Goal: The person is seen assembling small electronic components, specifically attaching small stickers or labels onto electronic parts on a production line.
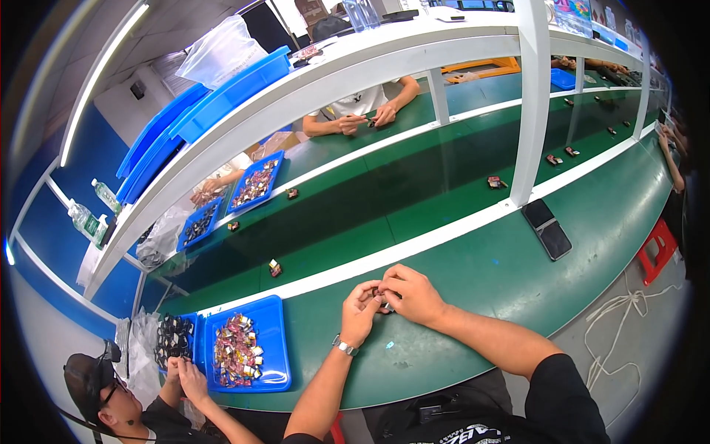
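Observation:
My left hand (358, 314), with a metal watch (345, 345) at the wrist, and my right hand (415, 297) meet above the green worktop (458, 333). Fingers of both hands pinch a small dark-red part (379, 294) between them. Most of it is hidden by the fingertips, so its kind cannot be made out. To the left of my hands, a blue tray (279, 355) holds a heap of small pieces (237, 349) in reddish, yellow and white. Beside that heap, a second blue tray holds black parts (174, 337).
A co-worker (111, 392) sits at the left, hands by the trays. Past a white rail, a green conveyor belt (355, 237) carries scattered small pieces. A black phone (547, 229) lies to the right near a white post (532, 111). Other people work across the belt.

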